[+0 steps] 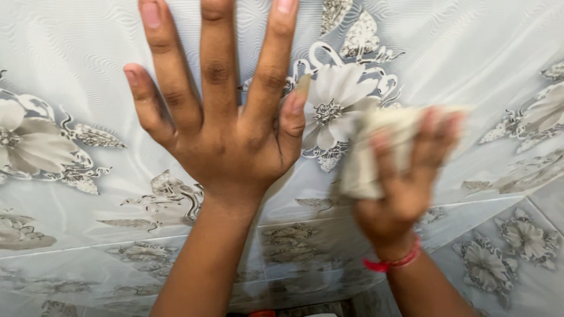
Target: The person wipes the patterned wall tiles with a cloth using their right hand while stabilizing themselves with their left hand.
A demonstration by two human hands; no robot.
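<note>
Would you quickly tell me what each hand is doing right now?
Left hand: open, fingers spread, palm flat against the flower-patterned wall tiles.
Right hand: closed on a pale cloth, blurred, held against the tiles.

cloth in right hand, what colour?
Off-white cloth, motion-blurred, gripped in the right hand; head view.

My left hand (226,126) lies flat with fingers spread on the glossy wall tiles (88,70), which are white with grey flower prints. At its three o'clock my right hand (405,170), blurred, grips a crumpled pale cloth (376,147) against the wall, just beside a printed flower (335,111). A red thread band (392,262) circles my right wrist, at the hand's six o'clock.
</note>
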